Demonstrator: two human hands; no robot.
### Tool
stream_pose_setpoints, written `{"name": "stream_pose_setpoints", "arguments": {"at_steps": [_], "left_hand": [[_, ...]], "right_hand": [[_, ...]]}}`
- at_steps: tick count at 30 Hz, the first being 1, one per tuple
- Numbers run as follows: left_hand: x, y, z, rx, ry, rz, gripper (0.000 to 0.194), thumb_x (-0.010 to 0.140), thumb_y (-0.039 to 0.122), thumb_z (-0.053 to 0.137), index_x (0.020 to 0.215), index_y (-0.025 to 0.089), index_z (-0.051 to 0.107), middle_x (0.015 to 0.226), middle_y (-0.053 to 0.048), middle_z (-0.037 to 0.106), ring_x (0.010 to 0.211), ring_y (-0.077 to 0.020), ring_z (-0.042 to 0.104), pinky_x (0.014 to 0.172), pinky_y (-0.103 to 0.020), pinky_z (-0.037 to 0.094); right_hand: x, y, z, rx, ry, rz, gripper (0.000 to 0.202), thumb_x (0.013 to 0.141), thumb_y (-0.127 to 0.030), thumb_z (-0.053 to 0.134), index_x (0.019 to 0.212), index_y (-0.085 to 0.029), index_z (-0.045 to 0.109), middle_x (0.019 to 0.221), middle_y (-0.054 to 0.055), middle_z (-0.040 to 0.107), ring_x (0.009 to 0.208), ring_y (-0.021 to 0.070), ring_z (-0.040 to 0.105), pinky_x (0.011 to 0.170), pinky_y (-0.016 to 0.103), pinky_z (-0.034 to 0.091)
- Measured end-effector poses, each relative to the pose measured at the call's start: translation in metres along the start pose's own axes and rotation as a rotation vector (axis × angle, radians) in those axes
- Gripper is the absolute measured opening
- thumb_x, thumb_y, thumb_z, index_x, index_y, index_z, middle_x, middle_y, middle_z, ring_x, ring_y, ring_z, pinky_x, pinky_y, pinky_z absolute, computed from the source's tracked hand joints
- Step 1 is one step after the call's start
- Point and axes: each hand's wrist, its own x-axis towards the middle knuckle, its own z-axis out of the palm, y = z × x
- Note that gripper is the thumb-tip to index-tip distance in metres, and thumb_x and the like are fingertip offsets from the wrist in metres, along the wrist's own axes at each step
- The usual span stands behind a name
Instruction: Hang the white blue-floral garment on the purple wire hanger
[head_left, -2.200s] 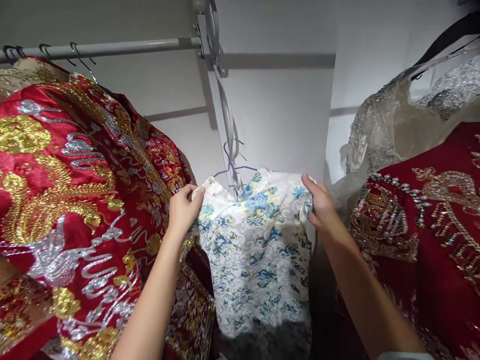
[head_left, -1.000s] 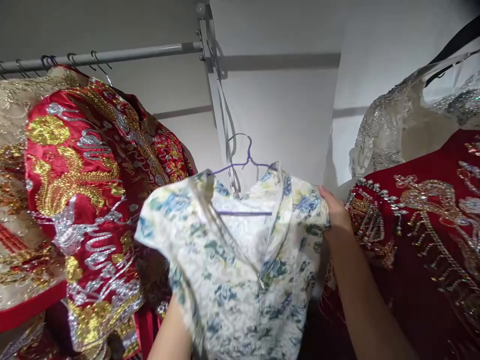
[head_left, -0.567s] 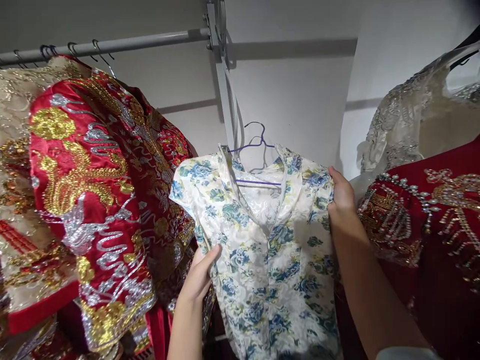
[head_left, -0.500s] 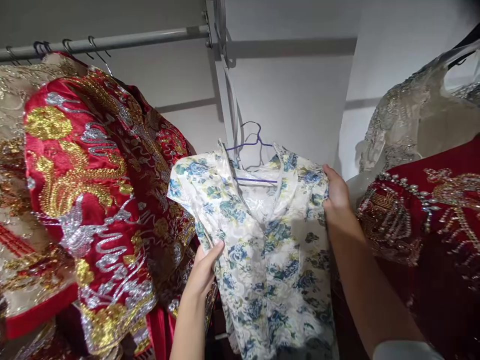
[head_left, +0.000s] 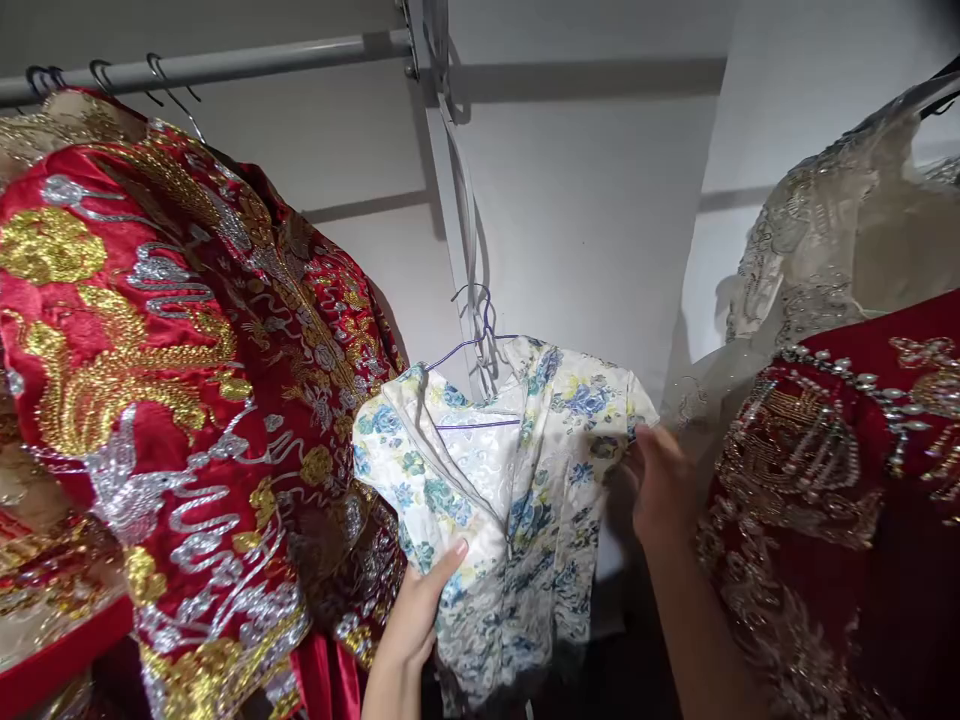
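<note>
A white short-sleeved dress (head_left: 480,560) with blue, green and yellow flowers hangs on a thin purple hanger (head_left: 461,348) in the middle of the view. My left hand (head_left: 424,600) grips its side below the left-hand sleeve, thumb lying over the front and the other fingers behind the cloth. My right hand (head_left: 660,480) pinches the edge of the opposite sleeve, fingers partly in shadow. The dress leans a little, its neckline open in a V with the hanger's lower bar showing inside. Its lower part drops into shadow.
Red jackets with gold and silver embroidery (head_left: 187,400) hang close on the left from a metal rail (head_left: 247,62). A beaded dark red gown (head_left: 832,480) and a sheer beaded garment (head_left: 795,240) stand at the right. White straps (head_left: 466,200) hang against the wall behind.
The dress and its hanger have moved lower in view and tilted. My right hand has gone down with the sleeve, pulling it outward. My left hand keeps its hold, slightly lower.
</note>
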Motion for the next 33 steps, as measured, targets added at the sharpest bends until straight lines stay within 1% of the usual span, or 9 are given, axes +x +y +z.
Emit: {"name": "stream_pose_setpoints", "arguments": {"at_steps": [5, 8, 11, 14, 21, 26, 28, 31, 33], "left_hand": [[0.001, -0.013, -0.005, -0.03, 0.082, 0.006, 0.074, 0.065, 0.027, 0.089, 0.133, 0.018, 0.061, 0.131, -0.014, 0.066, 0.124, -0.0316, 0.061, 0.116, -0.046, 0.039], [-0.005, -0.016, 0.005, -0.054, 0.065, -0.037, 0.074, 0.065, 0.027, 0.088, 0.132, 0.016, 0.061, 0.128, -0.015, 0.068, 0.121, -0.0317, 0.063, 0.112, -0.045, 0.044], [-0.011, -0.016, 0.019, -0.067, 0.038, -0.038, 0.075, 0.064, 0.028, 0.088, 0.133, 0.014, 0.061, 0.125, -0.015, 0.069, 0.12, -0.0317, 0.064, 0.11, -0.043, 0.046], [-0.015, -0.015, 0.029, -0.055, 0.029, -0.007, 0.075, 0.064, 0.031, 0.088, 0.132, 0.014, 0.062, 0.124, -0.015, 0.07, 0.119, -0.0332, 0.064, 0.11, -0.046, 0.047], [-0.02, -0.014, 0.026, -0.043, 0.032, 0.038, 0.079, 0.063, 0.033, 0.088, 0.135, 0.016, 0.06, 0.122, -0.015, 0.071, 0.118, -0.033, 0.064, 0.111, -0.047, 0.044], [-0.003, -0.015, 0.016, 0.064, 0.03, 0.092, 0.076, 0.065, 0.038, 0.086, 0.133, 0.016, 0.059, 0.121, -0.015, 0.07, 0.118, -0.0341, 0.064, 0.109, -0.049, 0.044], [0.005, -0.017, 0.014, 0.174, 0.18, 0.283, 0.074, 0.068, 0.039, 0.084, 0.133, 0.017, 0.056, 0.13, -0.015, 0.064, 0.124, -0.0336, 0.058, 0.111, -0.048, 0.04], [0.006, -0.026, 0.016, 0.313, 0.521, 0.751, 0.064, 0.076, 0.036, 0.078, 0.132, 0.022, 0.049, 0.14, -0.012, 0.05, 0.133, -0.0296, 0.047, 0.115, -0.043, 0.034], [-0.001, -0.037, 0.021, 0.379, 0.464, 0.924, 0.046, 0.082, 0.032, 0.072, 0.122, 0.025, 0.053, 0.133, -0.01, 0.051, 0.128, -0.0269, 0.047, 0.113, -0.04, 0.035]], "right_hand": [[-0.046, 0.024, -0.021, -0.035, 0.027, -0.096, 0.024, 0.084, -0.041, 0.068, 0.096, -0.021, 0.064, 0.096, 0.003, 0.066, 0.094, 0.0206, 0.061, 0.084, 0.032, 0.046], [-0.056, 0.016, -0.021, -0.185, -0.374, -0.038, 0.031, 0.092, -0.044, 0.058, 0.072, -0.021, 0.057, 0.069, 0.0, 0.056, 0.067, 0.0163, 0.053, 0.066, 0.029, 0.041], [-0.066, 0.004, -0.015, -0.341, -0.868, 0.116, 0.037, 0.094, -0.049, 0.054, 0.07, -0.021, 0.052, 0.062, -0.002, 0.052, 0.061, 0.0147, 0.051, 0.059, 0.027, 0.038], [-0.079, 0.004, -0.009, -0.4, -1.076, 0.258, 0.039, 0.096, -0.053, 0.052, 0.073, -0.021, 0.048, 0.061, -0.003, 0.055, 0.061, 0.0144, 0.054, 0.06, 0.026, 0.038], [-0.088, 0.001, -0.003, -0.333, -1.12, 0.281, 0.042, 0.099, -0.051, 0.046, 0.071, -0.02, 0.048, 0.054, -0.005, 0.047, 0.054, 0.0115, 0.045, 0.056, 0.025, 0.033], [-0.09, -0.017, -0.001, -0.306, -1.063, 0.354, 0.042, 0.098, -0.043, 0.048, 0.063, -0.02, 0.045, 0.052, -0.004, 0.045, 0.052, 0.0106, 0.039, 0.053, 0.025, 0.028], [-0.093, -0.021, 0.0, -0.325, -1.042, 0.37, 0.042, 0.097, -0.041, 0.049, 0.061, -0.02, 0.045, 0.05, -0.003, 0.045, 0.051, 0.0112, 0.039, 0.052, 0.026, 0.028], [-0.1, -0.024, 0.002, -0.353, -1.045, 0.39, 0.04, 0.096, -0.04, 0.051, 0.061, -0.02, 0.048, 0.047, -0.003, 0.046, 0.048, 0.0113, 0.038, 0.051, 0.026, 0.028], [-0.104, -0.026, 0.005, -0.339, -1.052, 0.395, 0.039, 0.096, -0.04, 0.051, 0.062, -0.02, 0.051, 0.047, -0.004, 0.047, 0.047, 0.011, 0.037, 0.05, 0.026, 0.027]]}}
